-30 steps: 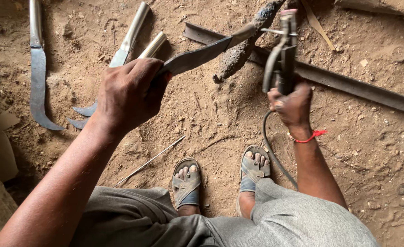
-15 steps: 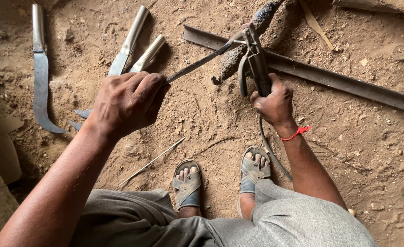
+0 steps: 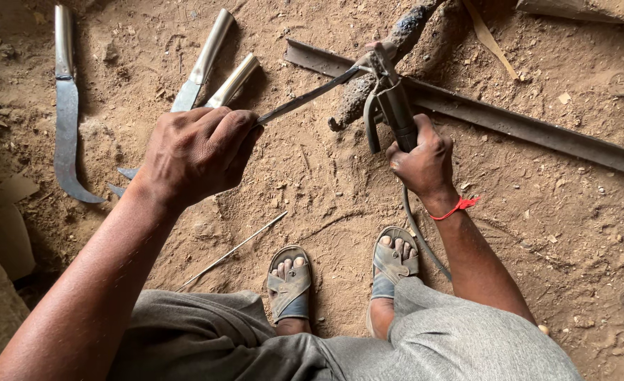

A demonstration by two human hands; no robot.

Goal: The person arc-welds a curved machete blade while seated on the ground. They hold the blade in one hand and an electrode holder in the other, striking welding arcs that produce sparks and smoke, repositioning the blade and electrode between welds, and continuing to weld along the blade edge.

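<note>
My left hand [image 3: 195, 152] is closed around one end of a thin metal rod [image 3: 305, 99], which slants up to the right. My right hand [image 3: 421, 162] grips the handle of a welding electrode holder [image 3: 390, 99] with a cable [image 3: 418, 236] trailing down past my foot. The rod's far end sits at the holder's jaws. A red thread is tied round my right wrist. Both hands hover above sandy ground, over my sandalled feet.
A curved sickle blade [image 3: 65, 120] lies at the left. Two metal-handled blades [image 3: 210, 60] lie behind my left hand. A long angle-iron bar [image 3: 524, 127] crosses the upper right beside a charred lump [image 3: 397, 42]. A thin wire [image 3: 234, 250] lies near my left foot.
My right hand has lowered the holder and swung it left. What the left hand holds now looks like a thin rod meeting the holder's jaws; earlier it looked broader, like a blade.
</note>
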